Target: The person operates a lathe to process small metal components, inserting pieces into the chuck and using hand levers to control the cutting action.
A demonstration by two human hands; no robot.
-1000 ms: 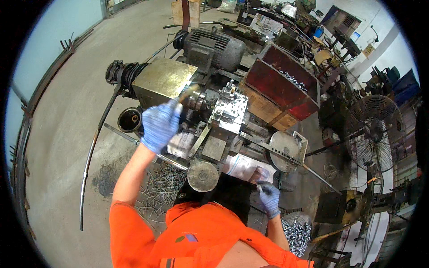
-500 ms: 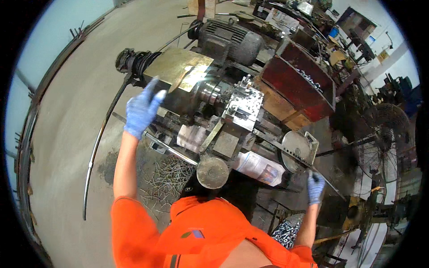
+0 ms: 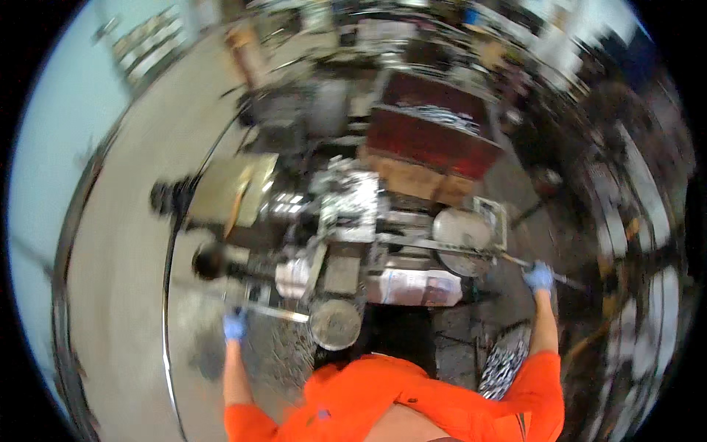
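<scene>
My right hand (image 3: pixel 539 278), in a blue glove, is closed round a thin metal lever (image 3: pixel 515 259) at the machine's right side. My left hand (image 3: pixel 234 324), also gloved, is at the outer end of a shiny steel rod (image 3: pixel 276 312); blur hides its fingers, so I cannot tell whether it grips. That rod runs to a round metal knob (image 3: pixel 335 324) at the machine's front. Behind the knob is a bright metal tool slide (image 3: pixel 349 206), with a blurred round chuck (image 3: pixel 287 205) to its left. A brass-coloured cover plate (image 3: pixel 224 190) lies farther left.
A dark red bin (image 3: pixel 434 144) of small metal parts stands behind the slide. Papers (image 3: pixel 416 287) lie at the machine's front, near a round plate (image 3: pixel 462 228). A container of shiny parts (image 3: pixel 503 368) is by my right arm. A long rod (image 3: pixel 166 317) stretches along the left.
My left hand has moved down from the cover plate to the steel rod's end. My right hand stays on the lever. The view has turned and blurred.
</scene>
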